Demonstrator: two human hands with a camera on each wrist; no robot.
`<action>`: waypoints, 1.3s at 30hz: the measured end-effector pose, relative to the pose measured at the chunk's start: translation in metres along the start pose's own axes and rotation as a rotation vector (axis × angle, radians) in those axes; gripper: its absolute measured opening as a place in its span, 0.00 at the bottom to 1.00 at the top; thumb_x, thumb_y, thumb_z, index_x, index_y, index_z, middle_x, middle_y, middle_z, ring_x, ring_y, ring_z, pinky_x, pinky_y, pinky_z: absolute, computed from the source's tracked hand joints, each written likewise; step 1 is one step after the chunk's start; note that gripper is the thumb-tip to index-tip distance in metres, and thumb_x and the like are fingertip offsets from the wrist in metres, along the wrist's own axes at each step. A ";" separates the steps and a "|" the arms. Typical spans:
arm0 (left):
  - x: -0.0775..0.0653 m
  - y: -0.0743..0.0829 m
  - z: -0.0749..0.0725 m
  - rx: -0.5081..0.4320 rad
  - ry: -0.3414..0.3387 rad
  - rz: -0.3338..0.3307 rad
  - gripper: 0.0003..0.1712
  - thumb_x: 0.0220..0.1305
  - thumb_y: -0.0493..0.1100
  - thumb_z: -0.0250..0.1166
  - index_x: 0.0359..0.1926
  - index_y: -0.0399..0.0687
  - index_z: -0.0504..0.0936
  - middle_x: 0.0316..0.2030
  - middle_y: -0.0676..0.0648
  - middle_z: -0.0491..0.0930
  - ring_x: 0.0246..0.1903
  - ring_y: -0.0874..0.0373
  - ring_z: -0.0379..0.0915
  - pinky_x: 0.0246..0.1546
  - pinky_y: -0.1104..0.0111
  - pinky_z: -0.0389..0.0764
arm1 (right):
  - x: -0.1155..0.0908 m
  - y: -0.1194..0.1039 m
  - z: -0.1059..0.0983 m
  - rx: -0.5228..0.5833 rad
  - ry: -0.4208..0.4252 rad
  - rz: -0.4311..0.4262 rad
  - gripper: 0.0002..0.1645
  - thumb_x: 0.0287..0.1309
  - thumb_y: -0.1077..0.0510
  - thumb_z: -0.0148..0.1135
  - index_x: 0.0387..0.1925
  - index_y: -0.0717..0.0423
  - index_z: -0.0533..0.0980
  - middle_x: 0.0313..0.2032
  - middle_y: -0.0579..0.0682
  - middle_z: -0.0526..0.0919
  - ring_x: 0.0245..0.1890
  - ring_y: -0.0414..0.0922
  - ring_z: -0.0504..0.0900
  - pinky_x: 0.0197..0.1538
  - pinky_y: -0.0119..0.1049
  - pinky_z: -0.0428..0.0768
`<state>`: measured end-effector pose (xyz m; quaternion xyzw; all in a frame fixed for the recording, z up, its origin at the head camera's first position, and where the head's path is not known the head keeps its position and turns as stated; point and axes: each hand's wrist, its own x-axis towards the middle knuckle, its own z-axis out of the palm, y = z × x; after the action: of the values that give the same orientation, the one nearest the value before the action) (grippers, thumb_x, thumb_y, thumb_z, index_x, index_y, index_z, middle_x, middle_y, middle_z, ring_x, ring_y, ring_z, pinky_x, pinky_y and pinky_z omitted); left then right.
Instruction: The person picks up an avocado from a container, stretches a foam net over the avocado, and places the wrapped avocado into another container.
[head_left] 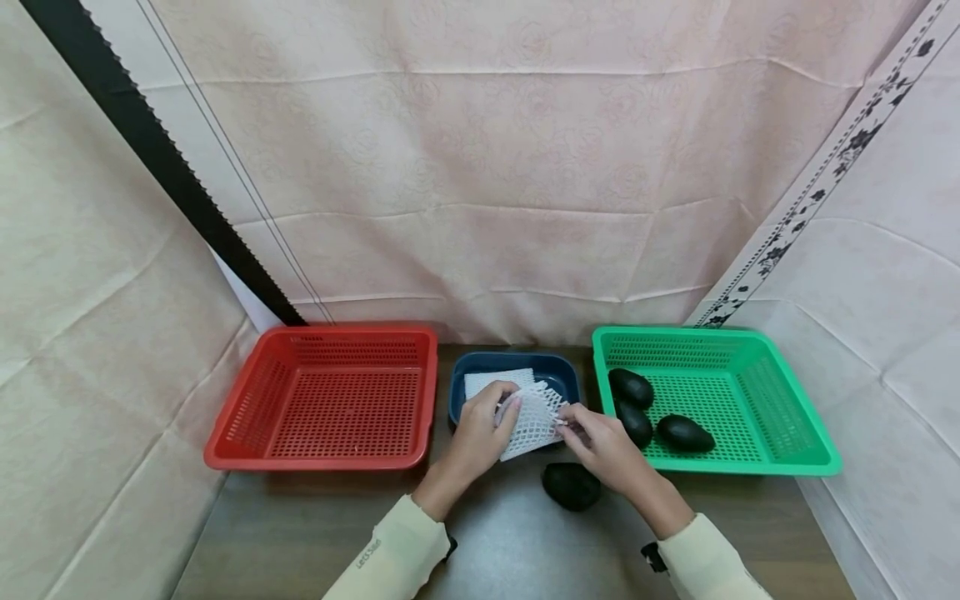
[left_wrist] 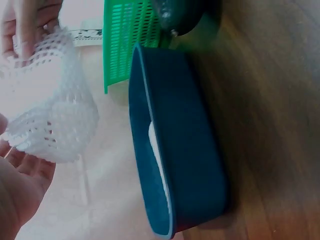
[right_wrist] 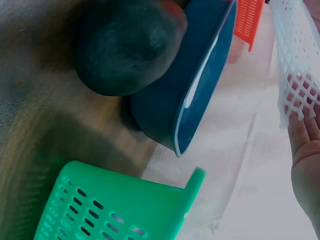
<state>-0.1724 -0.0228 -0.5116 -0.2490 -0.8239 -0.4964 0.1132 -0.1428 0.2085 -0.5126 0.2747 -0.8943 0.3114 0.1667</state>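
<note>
A white foam net sleeve [head_left: 534,425] is held up between both hands, over the front of a small dark blue tray [head_left: 566,372]. My left hand [head_left: 480,429] grips its left end, thumb on one side and fingers on the other. At the right end, my right hand [head_left: 606,448] pinches the meshed edge with its fingertips. More white netting [head_left: 480,382] lies flat in the tray, partly hidden behind the left hand. Below the sleeve, a dark avocado [head_left: 572,487] rests on the table in front of the tray, close to the right hand.
On the left stands a red plastic basket [head_left: 345,408] with no fruit in it. A green basket [head_left: 738,417] on the right contains three dark avocados [head_left: 684,434], gathered toward its left side. Pale cloth [head_left: 525,167] hangs behind and at both sides of the wooden table [head_left: 495,550].
</note>
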 end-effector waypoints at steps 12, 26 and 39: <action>-0.009 -0.006 0.009 -0.141 -0.169 -0.158 0.30 0.74 0.54 0.61 0.70 0.53 0.62 0.66 0.47 0.74 0.58 0.54 0.74 0.62 0.53 0.79 | 0.007 -0.005 -0.007 -0.027 0.050 -0.120 0.16 0.58 0.67 0.73 0.47 0.56 0.80 0.43 0.48 0.87 0.40 0.41 0.86 0.41 0.39 0.88; -0.012 -0.013 0.027 -0.096 -0.182 -0.300 0.46 0.60 0.51 0.76 0.72 0.54 0.60 0.63 0.45 0.76 0.53 0.54 0.78 0.58 0.55 0.82 | 0.013 -0.011 -0.007 0.018 0.062 -0.167 0.17 0.58 0.69 0.71 0.48 0.55 0.81 0.51 0.51 0.86 0.55 0.47 0.84 0.64 0.21 0.73; -0.015 -0.012 0.022 -0.027 -0.078 -0.249 0.42 0.58 0.42 0.77 0.68 0.47 0.63 0.63 0.41 0.77 0.56 0.48 0.78 0.61 0.48 0.79 | -0.004 -0.011 -0.005 -0.022 0.142 -0.025 0.30 0.59 0.59 0.73 0.58 0.64 0.71 0.65 0.61 0.72 0.63 0.55 0.74 0.72 0.17 0.57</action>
<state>-0.1648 -0.0130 -0.5382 -0.1653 -0.8455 -0.5075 0.0153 -0.1325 0.2058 -0.5057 0.2613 -0.8801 0.3179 0.2367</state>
